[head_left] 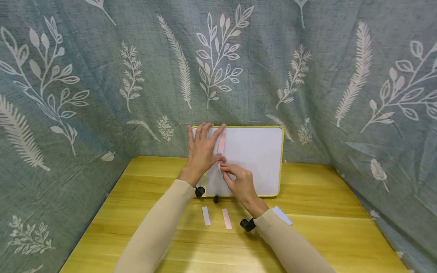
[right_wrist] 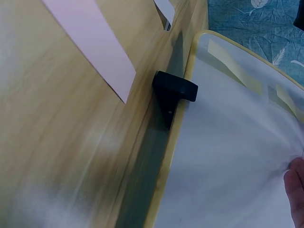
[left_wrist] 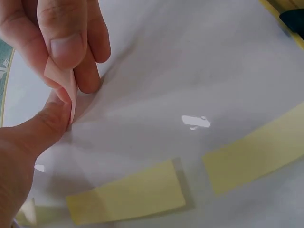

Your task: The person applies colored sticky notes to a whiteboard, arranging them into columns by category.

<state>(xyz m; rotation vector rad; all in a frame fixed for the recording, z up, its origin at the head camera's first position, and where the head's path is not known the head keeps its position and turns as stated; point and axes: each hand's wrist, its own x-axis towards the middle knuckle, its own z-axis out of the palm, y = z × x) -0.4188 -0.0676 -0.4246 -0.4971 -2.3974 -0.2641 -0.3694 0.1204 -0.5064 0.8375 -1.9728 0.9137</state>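
A whiteboard (head_left: pixel 256 159) with a yellow rim stands upright on the table. My right hand (head_left: pixel 240 184) pinches a small pink paper strip (left_wrist: pixel 64 78) close to the board's surface. The strip is bent, and its lower part is partly hidden by fingers. With fingers spread, my left hand (head_left: pixel 201 151) lies over the board's left part, fingertips near the top rim. Its thumb (left_wrist: pixel 45 123) touches the strip in the left wrist view. Another pink strip (head_left: pixel 222 143) is on the board above. Yellow strips (left_wrist: pixel 126 194) run along the board's left side.
A black clip-like foot (right_wrist: pixel 175 88) supports the board's lower edge. On the wooden table (head_left: pixel 317 212) before it lie a whitish strip (head_left: pixel 206 216), a pink strip (head_left: pixel 227 218) and a pale paper piece (head_left: pixel 282 215). A patterned curtain (head_left: pixel 218 57) hangs behind.
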